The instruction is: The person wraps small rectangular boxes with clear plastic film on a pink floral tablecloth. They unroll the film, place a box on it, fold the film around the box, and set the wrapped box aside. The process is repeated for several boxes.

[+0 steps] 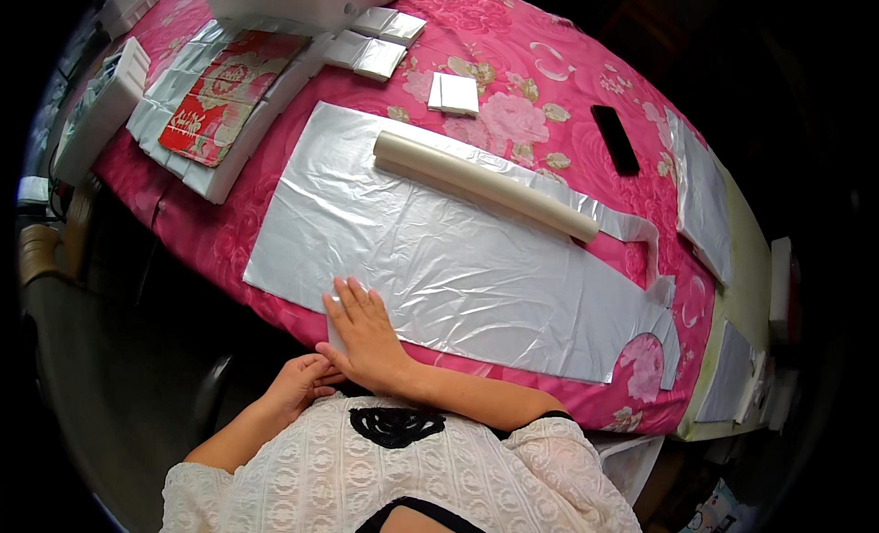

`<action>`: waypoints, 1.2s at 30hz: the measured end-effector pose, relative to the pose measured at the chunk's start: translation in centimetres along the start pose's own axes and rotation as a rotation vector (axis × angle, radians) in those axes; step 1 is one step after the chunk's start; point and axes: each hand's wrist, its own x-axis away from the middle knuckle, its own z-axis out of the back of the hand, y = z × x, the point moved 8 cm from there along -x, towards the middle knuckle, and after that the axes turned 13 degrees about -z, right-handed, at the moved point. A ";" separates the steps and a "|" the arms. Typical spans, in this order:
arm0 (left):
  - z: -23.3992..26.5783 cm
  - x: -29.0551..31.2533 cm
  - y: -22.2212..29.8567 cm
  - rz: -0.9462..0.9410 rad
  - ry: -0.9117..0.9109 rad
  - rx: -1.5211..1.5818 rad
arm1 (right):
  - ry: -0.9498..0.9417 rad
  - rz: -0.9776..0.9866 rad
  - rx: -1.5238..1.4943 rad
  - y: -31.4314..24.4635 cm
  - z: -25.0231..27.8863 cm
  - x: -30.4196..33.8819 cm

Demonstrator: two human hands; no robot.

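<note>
A thin silvery plastic sheet [366, 222], shaped like an apron with a curved cut-out at its right end, lies spread before me. Along its far side a narrow strap [627, 226] loops out. Resting diagonally on the sheet is a long pale roller or tube [485, 185]. My right hand [364, 336] presses flat on the sheet's near edge, fingers stretched. Just below it, at the table's edge, my left hand [307, 383] has its fingers curled together. What they hold, if anything, is hidden.
Several folded silvery packets [375, 52] and one more packet [453, 94] lie beyond the sheet. A black phone [614, 140] is at right. Stacked sheets under a red printed piece [229, 93] and a white box [293, 2] stand at left. More silvery sheets [700, 199] lie far right.
</note>
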 end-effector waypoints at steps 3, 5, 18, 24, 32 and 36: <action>-0.2 -0.9 0.8 -0.133 -0.069 -0.203 | -0.078 0.138 -0.009 -2.2 -1.0 0.6; -1.6 -0.5 3.9 -0.313 -0.134 -0.555 | -0.069 0.283 0.094 -2.6 0.4 0.2; -8.6 0.5 14.7 -1.038 -0.220 -1.064 | 0.513 -0.279 -0.766 18.2 22.4 -18.4; -10.9 0.0 14.0 -1.092 -0.352 -1.114 | 0.573 -0.707 -0.049 24.2 24.9 -22.6; -11.4 0.5 14.2 -1.187 -0.378 -1.170 | 0.411 -0.443 0.033 18.6 25.3 -14.6; -13.6 0.6 13.6 -1.268 -0.537 -1.243 | 0.367 -0.294 0.319 18.1 24.9 -5.0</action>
